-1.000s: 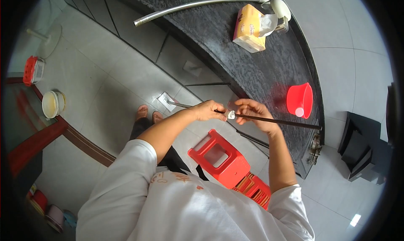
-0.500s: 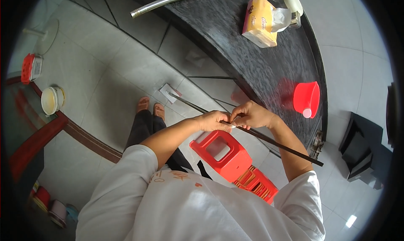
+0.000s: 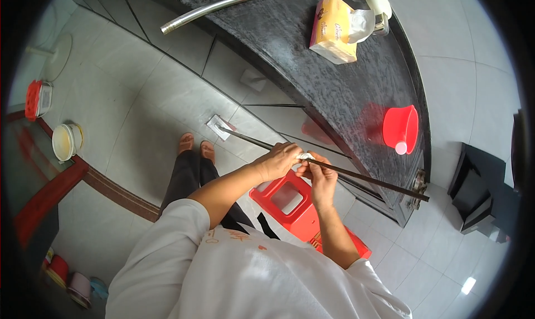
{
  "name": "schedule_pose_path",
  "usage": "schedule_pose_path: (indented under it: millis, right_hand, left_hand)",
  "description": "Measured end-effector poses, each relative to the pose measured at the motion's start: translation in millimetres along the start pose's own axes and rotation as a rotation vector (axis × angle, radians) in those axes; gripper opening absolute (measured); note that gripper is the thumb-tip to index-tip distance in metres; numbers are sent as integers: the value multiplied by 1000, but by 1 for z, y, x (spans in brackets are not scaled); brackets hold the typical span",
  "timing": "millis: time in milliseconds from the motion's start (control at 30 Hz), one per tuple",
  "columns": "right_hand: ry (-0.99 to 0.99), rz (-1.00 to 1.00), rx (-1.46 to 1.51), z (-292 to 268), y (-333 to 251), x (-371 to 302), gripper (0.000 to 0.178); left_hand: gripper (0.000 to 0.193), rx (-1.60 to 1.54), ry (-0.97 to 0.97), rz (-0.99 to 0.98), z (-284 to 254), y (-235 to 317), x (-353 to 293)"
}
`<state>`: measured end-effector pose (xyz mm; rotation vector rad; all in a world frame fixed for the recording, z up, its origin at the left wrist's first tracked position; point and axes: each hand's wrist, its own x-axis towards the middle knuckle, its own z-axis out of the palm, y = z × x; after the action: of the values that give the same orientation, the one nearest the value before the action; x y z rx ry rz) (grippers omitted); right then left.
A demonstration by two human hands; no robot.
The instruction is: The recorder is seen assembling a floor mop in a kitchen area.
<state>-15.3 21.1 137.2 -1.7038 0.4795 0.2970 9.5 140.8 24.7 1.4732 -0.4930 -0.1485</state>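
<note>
Rod (image 3: 368, 177) between fingers (image 3: 305, 162) (both hands)

Single head-worn fisheye looks steeply down, close above the hands (image 3: 298, 165).

home kitchen | black stone counter (image 3: 334, 90) | tiled floor (image 3: 139, 112)

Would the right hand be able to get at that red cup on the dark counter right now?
Probably yes, though not freely. The red cup stands unobstructed on the counter, but the right hand is busy pinching something white against the long dark rod with the left hand.
</note>
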Motion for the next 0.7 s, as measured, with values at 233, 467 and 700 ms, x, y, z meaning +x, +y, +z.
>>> schedule_pose_path:
  millis: [233,467,700]
  right_hand:
    - [146,-277,-430,7,19,2,20]
    - [143,-251,-306,-1,26,-1,12]
    - [174,-297,-437,-4,28,2,17]
  left_hand:
    - [20,262,105,133,20,-4,-6]
    - [27,210,517,-132,23,-12,-34]
    - [28,-1819,272,-769,36,41,-36]
